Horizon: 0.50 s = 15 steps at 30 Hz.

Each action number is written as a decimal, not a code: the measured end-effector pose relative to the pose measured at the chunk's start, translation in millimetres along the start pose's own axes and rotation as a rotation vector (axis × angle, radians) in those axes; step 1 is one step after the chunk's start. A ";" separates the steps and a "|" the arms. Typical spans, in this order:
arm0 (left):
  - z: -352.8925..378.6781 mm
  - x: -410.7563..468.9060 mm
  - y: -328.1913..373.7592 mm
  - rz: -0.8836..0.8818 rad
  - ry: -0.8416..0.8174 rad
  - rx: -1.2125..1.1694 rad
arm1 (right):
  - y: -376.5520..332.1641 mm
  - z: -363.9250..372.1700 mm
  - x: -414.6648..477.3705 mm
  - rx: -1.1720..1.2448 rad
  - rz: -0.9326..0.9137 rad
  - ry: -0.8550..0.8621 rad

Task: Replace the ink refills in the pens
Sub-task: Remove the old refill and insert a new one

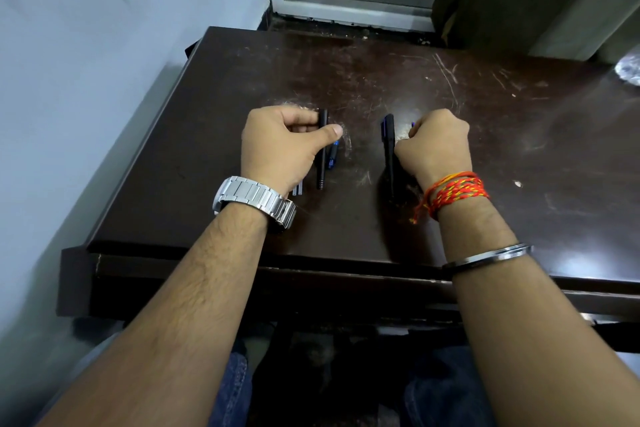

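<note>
Left hand (pixel 280 142): fingers curled, thumb and fingers pinching black pen (pixel 322 156) near its top end; pen lies lengthwise on dark table (pixel 450 149). Blue pen (pixel 333 154) just beside it; thin refill ends (pixel 298 189) poke out below wrist. Right hand (pixel 436 146): closed in loose fist beside second black pen (pixel 389 149); what it grips, cannot tell. Metal watch (pixel 254 199) on left wrist, orange thread (pixel 457 192) on right.

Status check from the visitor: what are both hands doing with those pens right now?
Left hand closed on black pen. Right hand fisted beside second black pen, grip unclear. Blue pen lying on table. Nothing blocking.
</note>
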<state>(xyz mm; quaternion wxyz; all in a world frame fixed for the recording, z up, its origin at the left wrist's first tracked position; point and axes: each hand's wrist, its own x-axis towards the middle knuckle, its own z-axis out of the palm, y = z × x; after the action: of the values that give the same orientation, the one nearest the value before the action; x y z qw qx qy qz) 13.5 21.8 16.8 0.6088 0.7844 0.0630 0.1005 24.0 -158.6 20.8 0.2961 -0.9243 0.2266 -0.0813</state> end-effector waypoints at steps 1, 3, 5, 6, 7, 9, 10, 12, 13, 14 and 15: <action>0.3 -0.1 0.2 -0.005 -0.005 0.005 | -0.6 -0.3 -0.9 -0.023 -0.001 -0.007; 0.7 -0.7 0.7 -0.014 -0.012 0.025 | -2.6 -1.5 -1.4 -0.023 -0.010 -0.013; 0.8 -1.6 1.4 -0.022 -0.016 0.045 | -2.1 -0.9 0.3 -0.015 -0.018 -0.016; 0.9 -1.9 1.9 -0.025 -0.017 0.047 | -2.0 -1.3 0.1 -0.015 -0.020 -0.012; 0.9 -2.2 2.1 -0.029 -0.019 0.046 | -1.9 -1.9 -0.5 -0.012 -0.024 -0.002; 1.5 -2.0 2.1 -0.031 -0.021 0.047 | 0.0 -1.5 -0.9 -0.036 -0.031 0.022; 1.4 -2.2 2.1 -0.030 -0.020 0.046 | 0.7 -1.1 -2.0 -0.062 -0.030 0.026; 1.5 -2.0 1.8 -0.028 -0.022 0.043 | 2.4 0.5 -2.4 -0.123 -0.023 0.019; 1.8 -2.1 1.4 -0.030 -0.025 0.043 | 3.1 1.1 -2.3 -0.135 -0.028 0.022; 2.1 -2.3 1.1 -0.033 -0.027 0.043 | 3.4 1.2 -1.8 -0.140 -0.038 0.027; 2.3 -2.5 0.8 -0.035 -0.030 0.043 | 3.0 1.1 -1.8 -0.145 -0.047 0.026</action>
<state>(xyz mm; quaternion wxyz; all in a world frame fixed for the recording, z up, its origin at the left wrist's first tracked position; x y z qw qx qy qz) 11.6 18.9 16.8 0.5945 0.7974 0.0696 0.0764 21.6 -159.3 18.2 0.2234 -0.9472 0.2140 -0.0836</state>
